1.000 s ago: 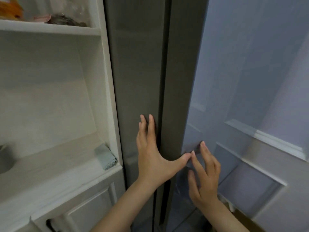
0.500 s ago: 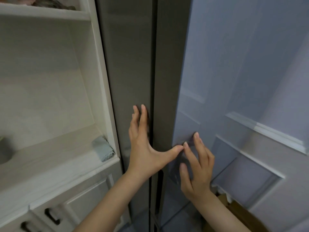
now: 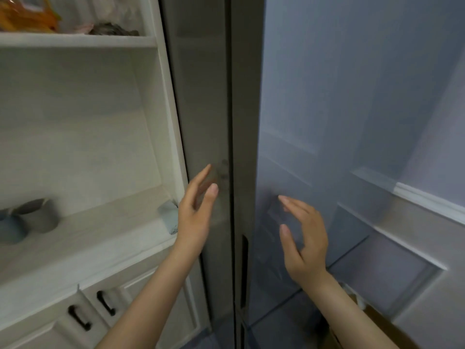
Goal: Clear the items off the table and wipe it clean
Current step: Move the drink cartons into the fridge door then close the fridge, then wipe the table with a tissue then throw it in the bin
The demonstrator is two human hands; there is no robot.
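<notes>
Before the grey fridge doors (image 3: 201,117), I hold my left hand (image 3: 195,215) and right hand (image 3: 305,241) up with fingers spread and relaxed, gripping nothing, seemingly just off the panels. Left, a folded cloth (image 3: 168,214) lies on the white cabinet shelf (image 3: 83,238).

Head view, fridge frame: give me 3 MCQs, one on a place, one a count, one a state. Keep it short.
1. Where is the folded cloth?
A. on the shelf ledge beside the fridge
B. on the floor
C. in the right hand

2. How many dark drawer handles show at lower left?
A. none
B. two
C. five

3. How is the left hand?
A. gripping a handle
B. in a fist
C. open, fingers straight

Key: 1 A, it lies on the ledge at the cabinet's edge next to the fridge door. 2 B, two black pulls show. 3 C, fingers are extended, holding nothing.
</notes>
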